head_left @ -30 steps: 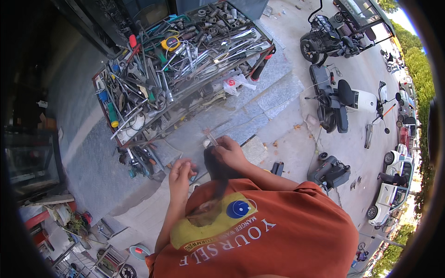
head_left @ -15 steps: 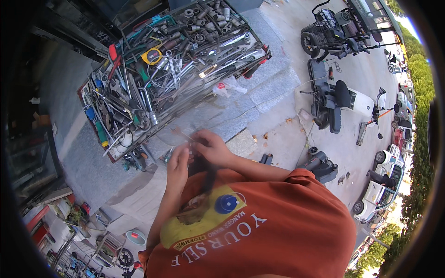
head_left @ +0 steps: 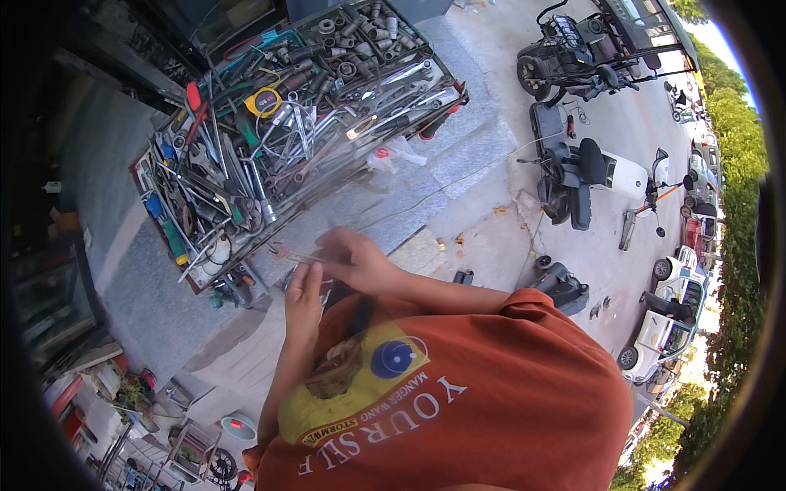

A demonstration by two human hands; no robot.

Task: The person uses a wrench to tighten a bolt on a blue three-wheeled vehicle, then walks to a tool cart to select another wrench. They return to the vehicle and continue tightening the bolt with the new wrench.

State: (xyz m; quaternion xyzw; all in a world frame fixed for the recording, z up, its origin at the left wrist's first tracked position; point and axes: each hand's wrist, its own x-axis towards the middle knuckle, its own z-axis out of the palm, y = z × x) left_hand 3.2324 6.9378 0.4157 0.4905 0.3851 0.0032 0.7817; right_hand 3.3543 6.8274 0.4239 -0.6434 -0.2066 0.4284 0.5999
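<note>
In front of my chest, a small open-end wrench (head_left: 282, 251) points out to the left, its jaw uncovered. My right hand (head_left: 362, 262) is closed around the rear end of its shank, the fingers slightly blurred. My left hand (head_left: 303, 309) comes up from below with its fingers pressed together, and the fingertips meet the shank beside the right thumb. Something greyish between the palms is mostly hidden. Just beyond the hands stands a tool tray (head_left: 237, 260) heaped with wrenches, sockets (head_left: 348, 47), pliers and screwdrivers, with a yellow tape measure (head_left: 264, 102) on top.
A crumpled white plastic bag (head_left: 396, 154) hangs at the tray's near edge. To the right stand a white scooter (head_left: 626, 176) and a dark three-wheeler (head_left: 573, 57). Grey mats (head_left: 475, 139) cover the ground by the tray. Parked cars (head_left: 667, 315) line the far right.
The wrench has moved left and slightly down, and more of it shows. My right hand has shifted left, its fingers rising over the shank. The left hand has dropped a little. The view has shifted slightly.
</note>
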